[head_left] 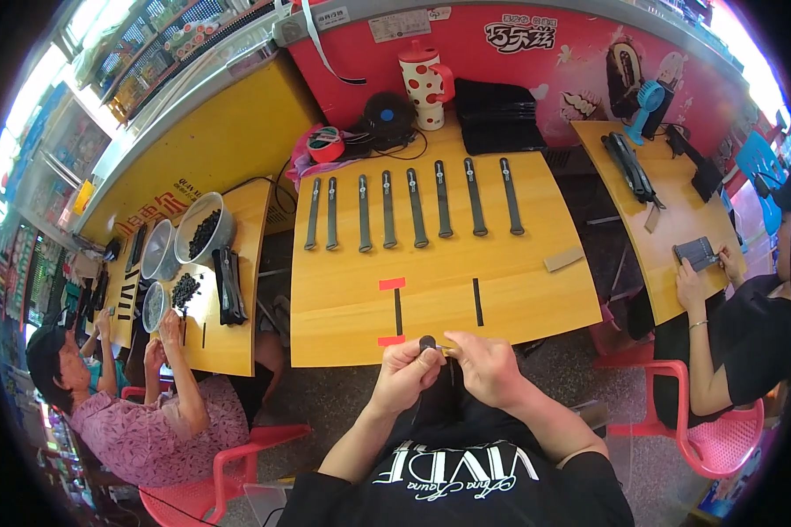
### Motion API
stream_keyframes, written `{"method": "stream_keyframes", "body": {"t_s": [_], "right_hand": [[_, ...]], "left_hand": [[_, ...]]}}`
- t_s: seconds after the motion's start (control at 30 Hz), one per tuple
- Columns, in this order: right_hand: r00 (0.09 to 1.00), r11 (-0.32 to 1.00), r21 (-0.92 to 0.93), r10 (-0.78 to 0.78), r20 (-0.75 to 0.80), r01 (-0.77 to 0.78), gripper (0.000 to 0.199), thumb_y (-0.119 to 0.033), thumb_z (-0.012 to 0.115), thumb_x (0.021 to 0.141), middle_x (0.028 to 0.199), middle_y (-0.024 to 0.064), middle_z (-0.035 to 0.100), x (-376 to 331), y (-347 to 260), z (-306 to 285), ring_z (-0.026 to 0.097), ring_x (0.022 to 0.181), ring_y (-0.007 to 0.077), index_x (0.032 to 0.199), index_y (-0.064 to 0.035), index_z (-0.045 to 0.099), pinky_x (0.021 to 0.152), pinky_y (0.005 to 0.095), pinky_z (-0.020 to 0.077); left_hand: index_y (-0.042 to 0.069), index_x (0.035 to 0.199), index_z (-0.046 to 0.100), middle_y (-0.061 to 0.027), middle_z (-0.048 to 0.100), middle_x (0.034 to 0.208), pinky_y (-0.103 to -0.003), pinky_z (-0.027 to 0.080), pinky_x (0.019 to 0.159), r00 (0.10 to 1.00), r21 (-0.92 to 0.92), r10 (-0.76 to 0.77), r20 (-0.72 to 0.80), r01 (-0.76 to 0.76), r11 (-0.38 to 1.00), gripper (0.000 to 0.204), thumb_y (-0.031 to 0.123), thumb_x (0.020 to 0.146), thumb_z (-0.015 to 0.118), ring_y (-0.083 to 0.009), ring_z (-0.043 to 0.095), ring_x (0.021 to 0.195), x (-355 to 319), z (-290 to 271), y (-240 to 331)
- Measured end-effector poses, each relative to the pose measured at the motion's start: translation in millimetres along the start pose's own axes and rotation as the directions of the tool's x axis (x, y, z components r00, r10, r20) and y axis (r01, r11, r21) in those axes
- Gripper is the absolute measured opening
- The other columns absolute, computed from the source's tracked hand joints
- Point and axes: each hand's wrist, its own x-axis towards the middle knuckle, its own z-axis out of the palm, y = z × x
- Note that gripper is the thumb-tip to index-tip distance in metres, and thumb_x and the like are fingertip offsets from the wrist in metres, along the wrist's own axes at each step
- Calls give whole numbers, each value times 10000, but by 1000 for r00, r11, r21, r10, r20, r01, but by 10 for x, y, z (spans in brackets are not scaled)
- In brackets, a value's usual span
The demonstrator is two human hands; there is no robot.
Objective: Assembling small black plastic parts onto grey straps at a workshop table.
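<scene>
Just past the table's near edge, my left hand (404, 376) is closed around a black strap, whose round dark end (427, 342) sticks up above the fingers. Beside it my right hand (486, 367) pinches something small and partly yellowish at that round end; its kind is hidden by the fingers. On the wooden table (343, 299) before me, several black straps (413, 208) with rounded ends lie in a spaced row. Closer in are red tape pieces (392, 284) with a dark strip (398, 312) between them, and another dark strip (478, 301) to the right.
A tan card piece (563, 258) lies at the table's right. Behind stand a spotted tumbler (425, 86), a tape roll (326, 144) and a black stack (498, 114). People work at the left table with clear tubs (206, 227) and at the right table (668, 290).
</scene>
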Motion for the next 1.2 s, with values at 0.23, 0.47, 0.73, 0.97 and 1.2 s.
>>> {"method": "stream_keyframes", "body": {"t_s": [0.23, 0.47, 0.73, 0.97, 1.2], "right_hand": [[961, 829, -490, -206, 182, 270, 464, -74, 641, 720, 662, 56, 516, 44, -107, -156, 548, 528, 177, 1175, -6, 580, 455, 285, 437], [992, 969, -231, -61, 107, 84, 506, -20, 628, 752, 755, 99, 620, 50, -62, -140, 625, 611, 255, 1249, -50, 536, 498, 351, 477], [906, 964, -172, -116, 408, 201, 551, 65, 684, 726, 746, 97, 633, 128, -100, -378, 629, 612, 274, 1247, -61, 553, 506, 358, 478], [971, 994, -55, -79, 224, 93, 499, 31, 630, 757, 730, 71, 606, 50, -21, -302, 618, 609, 237, 1242, -72, 566, 526, 350, 493], [993, 981, -158, -101, 59, 109, 489, 48, 647, 765, 768, 108, 634, -60, 6, -166, 640, 642, 250, 1236, -41, 553, 531, 343, 491]], "left_hand": [[21, 856, 639, 43, 490, 613, -197, 311, 471, 999, -14, -49, 4, 49, 999, 180, 129, 974, 556, -33, 405, 531, -7, -28, 31], [16, 835, 644, 68, 475, 599, -195, 319, 493, 992, 405, -127, -10, 120, 906, 193, 124, 969, 557, -23, 400, 536, 45, -86, 268], [9, 846, 657, 68, 474, 596, -197, 309, 493, 865, 411, -411, 286, 277, 868, 208, 156, 966, 572, -21, 402, 540, 151, -375, 385], [11, 864, 667, 59, 492, 616, -194, 327, 498, 923, 316, -295, 248, 210, 925, 220, 187, 966, 584, -20, 421, 558, 130, -190, 380], [12, 848, 680, 59, 485, 599, -196, 326, 485, 998, 393, -10, 63, -16, 919, 184, 155, 945, 617, -25, 427, 546, 14, -58, 200]]}}
